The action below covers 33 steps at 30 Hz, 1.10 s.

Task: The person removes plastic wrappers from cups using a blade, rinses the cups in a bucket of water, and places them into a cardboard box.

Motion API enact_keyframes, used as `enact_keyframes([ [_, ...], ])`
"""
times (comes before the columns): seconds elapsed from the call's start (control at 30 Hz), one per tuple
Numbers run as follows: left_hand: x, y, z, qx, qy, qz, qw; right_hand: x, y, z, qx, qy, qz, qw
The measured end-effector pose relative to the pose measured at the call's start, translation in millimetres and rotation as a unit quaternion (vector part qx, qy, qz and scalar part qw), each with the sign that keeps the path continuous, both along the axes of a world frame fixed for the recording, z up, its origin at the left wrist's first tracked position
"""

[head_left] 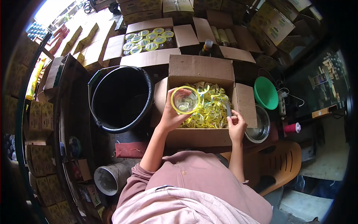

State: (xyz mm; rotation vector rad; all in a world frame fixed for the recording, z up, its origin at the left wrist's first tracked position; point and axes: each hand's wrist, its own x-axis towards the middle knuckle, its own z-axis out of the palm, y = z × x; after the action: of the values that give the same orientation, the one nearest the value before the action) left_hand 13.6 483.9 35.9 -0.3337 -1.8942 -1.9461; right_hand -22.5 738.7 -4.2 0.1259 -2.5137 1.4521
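Observation:
My left hand (171,116) is wrapped round a clear plastic cup (185,100) with a yellow rim, its round top facing me. In my right hand (237,126), a thin grey blade (228,109) is pinched between the fingers and points away from me. Both hands are over the near part of an open cardboard box (201,67). Tangled yellow and clear plastic strips (210,108) fill the box below them. The blade and the cup are apart.
A big black bucket (149,87) stands left of the box. To the right are a green bowl (266,93), a metal bowl (265,130) and a pink spool (292,128). Behind, a carton (149,58) holds several yellow-lidded cups. An orange chair (294,160) is at lower right.

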Motion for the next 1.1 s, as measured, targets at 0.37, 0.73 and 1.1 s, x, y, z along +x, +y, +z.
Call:
enact_keyframes([
  [0.37,38,-74,-8,0.488,0.022,0.036,0.872,12,2,-23,0.02,0.034,-0.042,0.998],
  [0.73,52,-153,-51,0.802,0.118,-0.065,0.582,3,54,-91,-0.072,-0.043,-0.135,0.987],
  [1.1,56,-128,-29,0.825,0.066,-0.097,0.553,1,72,-95,-0.152,-0.004,-0.19,0.97],
])
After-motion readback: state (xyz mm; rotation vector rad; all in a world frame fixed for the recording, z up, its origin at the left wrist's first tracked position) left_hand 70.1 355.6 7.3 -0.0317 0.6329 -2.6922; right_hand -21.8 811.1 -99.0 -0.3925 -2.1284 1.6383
